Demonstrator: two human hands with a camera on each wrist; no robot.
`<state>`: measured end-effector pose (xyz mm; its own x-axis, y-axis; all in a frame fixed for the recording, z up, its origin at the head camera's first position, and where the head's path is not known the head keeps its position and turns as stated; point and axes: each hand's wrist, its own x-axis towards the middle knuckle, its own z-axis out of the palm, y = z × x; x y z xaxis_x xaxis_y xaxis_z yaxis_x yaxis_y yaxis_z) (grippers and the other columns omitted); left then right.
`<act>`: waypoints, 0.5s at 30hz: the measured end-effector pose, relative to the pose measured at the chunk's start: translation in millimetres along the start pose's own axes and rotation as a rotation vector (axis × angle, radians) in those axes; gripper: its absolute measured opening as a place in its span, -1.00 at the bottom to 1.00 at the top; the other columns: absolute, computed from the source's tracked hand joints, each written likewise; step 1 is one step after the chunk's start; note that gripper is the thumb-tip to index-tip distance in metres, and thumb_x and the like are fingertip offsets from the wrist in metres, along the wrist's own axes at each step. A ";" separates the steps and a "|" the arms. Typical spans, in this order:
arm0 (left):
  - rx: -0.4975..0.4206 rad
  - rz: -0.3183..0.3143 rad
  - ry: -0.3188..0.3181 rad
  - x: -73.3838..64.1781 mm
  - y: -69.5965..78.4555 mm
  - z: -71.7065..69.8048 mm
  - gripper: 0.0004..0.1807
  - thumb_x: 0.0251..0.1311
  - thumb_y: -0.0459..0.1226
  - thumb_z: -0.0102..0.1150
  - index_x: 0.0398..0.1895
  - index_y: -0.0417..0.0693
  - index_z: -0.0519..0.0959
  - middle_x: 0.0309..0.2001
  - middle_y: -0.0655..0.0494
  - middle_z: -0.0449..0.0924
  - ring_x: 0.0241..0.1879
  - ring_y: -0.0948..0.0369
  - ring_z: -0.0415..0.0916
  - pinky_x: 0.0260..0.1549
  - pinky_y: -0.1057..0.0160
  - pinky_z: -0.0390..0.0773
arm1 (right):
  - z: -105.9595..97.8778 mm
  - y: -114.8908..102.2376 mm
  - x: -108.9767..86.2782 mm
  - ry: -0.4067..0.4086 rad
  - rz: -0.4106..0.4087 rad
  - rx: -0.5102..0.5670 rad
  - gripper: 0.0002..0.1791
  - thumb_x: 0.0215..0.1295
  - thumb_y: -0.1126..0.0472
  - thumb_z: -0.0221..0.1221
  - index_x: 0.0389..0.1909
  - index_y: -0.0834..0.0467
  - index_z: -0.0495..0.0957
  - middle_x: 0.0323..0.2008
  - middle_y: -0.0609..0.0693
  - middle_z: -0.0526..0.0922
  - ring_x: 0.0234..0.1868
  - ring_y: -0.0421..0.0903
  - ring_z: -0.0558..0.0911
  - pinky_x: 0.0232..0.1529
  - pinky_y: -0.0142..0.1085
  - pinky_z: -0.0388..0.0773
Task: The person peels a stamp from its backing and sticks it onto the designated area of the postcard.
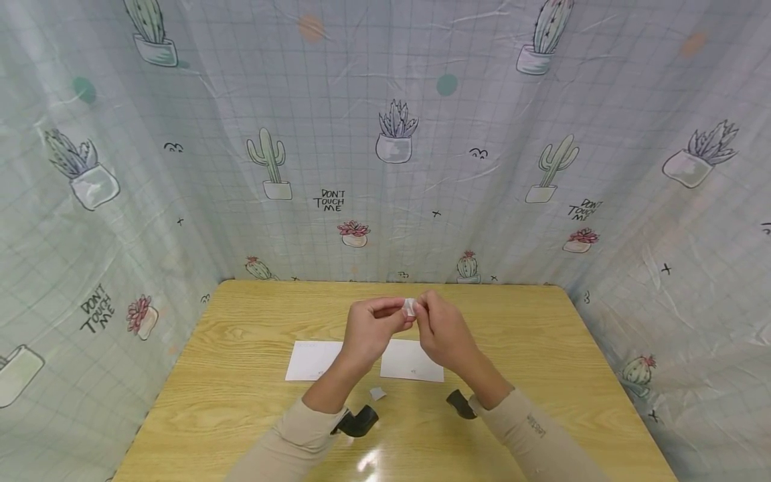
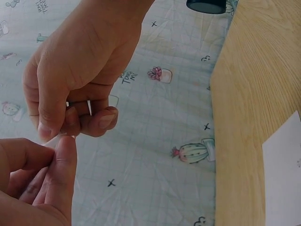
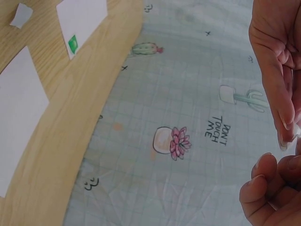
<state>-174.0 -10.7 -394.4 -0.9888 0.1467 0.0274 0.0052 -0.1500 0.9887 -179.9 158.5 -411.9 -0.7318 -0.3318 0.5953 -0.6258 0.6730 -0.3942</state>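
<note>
In the head view both hands meet above the far half of the table, pinching one small white piece that looks like thin paper (image 1: pixel 409 306). My left hand (image 1: pixel 369 329) grips its left side between thumb and fingers. On its right side, my right hand (image 1: pixel 444 328) pinches with thumb and curled fingers. Fingertips hide most of the piece in both wrist views. Below the hands lie two white paper cards, a left card (image 1: pixel 308 361) and a right card (image 1: pixel 412 363). A small green patch (image 3: pixel 73 44) shows on the left card in the right wrist view.
A small white scrap (image 1: pixel 377 393) lies on the wooden table (image 1: pixel 241 402), nearer than the cards. Black wrist devices (image 1: pixel 357 422) sit at both cuffs. A curtain (image 1: pixel 397 201) printed with cacti closes off the back and both sides.
</note>
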 end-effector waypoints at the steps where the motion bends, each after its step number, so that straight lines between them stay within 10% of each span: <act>1: -0.001 0.001 0.000 -0.2 0.1 0.1 -0.73 0.33 -0.52 0.25 0.06 -0.45 0.69 -0.01 -0.40 0.74 -0.21 0.19 0.80 -0.15 0.26 0.79 | -0.5 -0.4 0.0 0.002 0.004 0.001 -0.89 0.50 0.39 0.14 -0.26 0.24 0.41 -0.55 -0.06 0.36 -0.54 -0.28 0.23 -0.55 -0.47 0.24; 15: -0.016 -0.007 0.002 -1.5 0.4 1.8 -0.72 0.33 -0.53 0.23 0.07 -0.47 0.68 -0.02 -0.41 0.73 -0.22 0.18 0.81 -0.16 0.27 0.79 | -4.9 1.9 -2.0 -0.006 0.042 -0.007 -0.91 0.51 0.39 0.13 -0.24 0.25 0.43 -0.53 -0.03 0.38 -0.52 -0.24 0.26 -0.54 -0.46 0.27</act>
<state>-172.2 -9.2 -393.8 -0.9891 0.1458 0.0197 -0.0046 -0.1641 0.9864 -178.4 163.6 -410.4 -0.7590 -0.3068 0.5742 -0.5925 0.6911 -0.4140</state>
